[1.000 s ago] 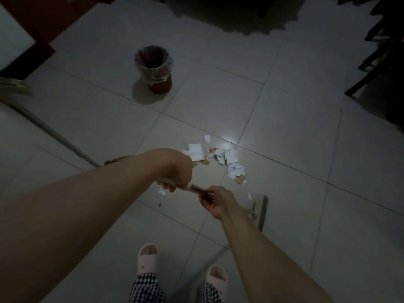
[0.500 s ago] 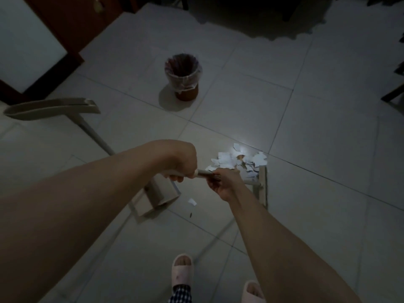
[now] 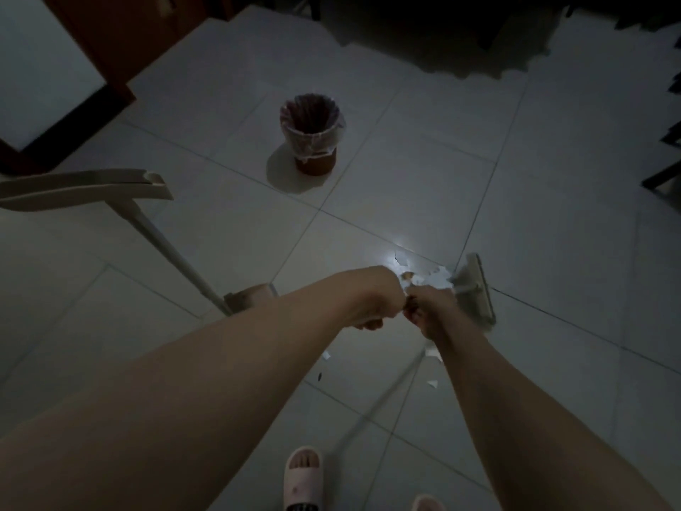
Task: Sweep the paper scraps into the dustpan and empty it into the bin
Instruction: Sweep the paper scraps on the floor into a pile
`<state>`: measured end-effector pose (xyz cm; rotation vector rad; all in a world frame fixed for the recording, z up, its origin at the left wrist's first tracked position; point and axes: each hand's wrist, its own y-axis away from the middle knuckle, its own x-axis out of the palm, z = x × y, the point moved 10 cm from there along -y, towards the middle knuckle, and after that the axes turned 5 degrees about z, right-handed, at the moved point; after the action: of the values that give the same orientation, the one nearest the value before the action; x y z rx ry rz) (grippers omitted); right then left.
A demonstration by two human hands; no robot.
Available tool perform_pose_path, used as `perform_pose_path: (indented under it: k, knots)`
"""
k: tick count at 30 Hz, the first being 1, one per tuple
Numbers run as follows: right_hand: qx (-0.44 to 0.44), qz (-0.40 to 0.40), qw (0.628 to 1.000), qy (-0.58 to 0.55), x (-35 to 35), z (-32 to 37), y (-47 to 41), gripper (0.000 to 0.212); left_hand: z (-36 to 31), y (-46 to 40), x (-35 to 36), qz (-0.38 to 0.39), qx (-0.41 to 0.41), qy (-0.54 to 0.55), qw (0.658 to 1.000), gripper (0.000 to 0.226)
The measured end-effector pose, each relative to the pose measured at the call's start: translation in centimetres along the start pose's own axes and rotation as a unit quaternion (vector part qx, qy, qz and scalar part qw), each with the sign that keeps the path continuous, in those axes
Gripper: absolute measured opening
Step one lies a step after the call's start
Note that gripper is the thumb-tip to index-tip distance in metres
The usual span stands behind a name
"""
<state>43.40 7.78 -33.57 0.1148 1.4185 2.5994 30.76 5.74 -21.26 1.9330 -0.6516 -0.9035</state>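
Note:
White paper scraps lie in a small pile on the tiled floor, partly hidden behind my hands. The broom head sits against the pile's right side. My left hand and my right hand grip the broom's handle close together, knuckles nearly touching. A beige long-handled dustpan stands on the floor left of my left wrist, its pan partly hidden by my forearm and its pole rising up to the left. The bin, lined with a clear bag, stands further ahead.
A few stray scraps lie on the floor under my right forearm. A wooden cabinet is at the far left. Dark chair legs stand at the right edge. My slippered feet are at the bottom.
The broom head has swung forward from below the pile to its right side, pushing the scraps together. My hands have closed up on the handle. The view has shifted, showing more of the dustpan pole.

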Motion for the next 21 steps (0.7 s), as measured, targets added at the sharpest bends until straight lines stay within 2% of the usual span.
perform_pose_path:
  k: [2, 5, 8, 10, 12, 15, 18, 21]
  knots:
    - [-0.004, 0.022, 0.999, 0.047, 1.0, -0.1, -0.7, 0.035, 0.3, -0.9, 0.6, 0.007, -0.010, 0.028, 1.000, 0.032]
    - [-0.006, 0.037, 0.994, 0.103, 3.2, -1.3, -1.0, 0.032, 2.6, -0.7, 1.4, 0.057, -0.062, 0.043, 0.996, 0.033]
    - [-0.006, 0.062, 0.988, 0.139, 5.8, -2.8, 0.4, 0.014, 5.0, 0.7, 0.8, 0.070, -0.080, -0.003, 0.994, 0.033]
    - [-0.008, 0.070, 0.986, 0.151, 7.1, -3.8, 1.6, 0.027, 6.5, 1.9, 0.2, 0.066, -0.078, -0.001, 0.995, 0.034]
    - [-0.009, 0.081, 0.985, 0.153, 8.3, -4.5, 2.9, 0.025, 7.7, 3.3, 0.0, 0.070, -0.084, 0.000, 0.994, 0.034]
    - [0.000, 0.083, 0.982, 0.168, 9.4, -4.9, 5.1, 0.020, 8.6, 5.0, -0.6, 0.063, -0.068, 0.025, 0.995, 0.030]
    - [-0.017, 0.083, 0.982, 0.171, 9.7, -4.1, 6.3, 0.011, 8.3, 6.9, -1.8, 0.041, -0.039, 0.049, 0.997, 0.014]
    - [-0.028, 0.097, 0.981, 0.166, 10.2, -2.9, 8.0, 0.012, 7.5, 8.3, -3.2, 0.026, -0.010, 0.053, 0.998, 0.022]
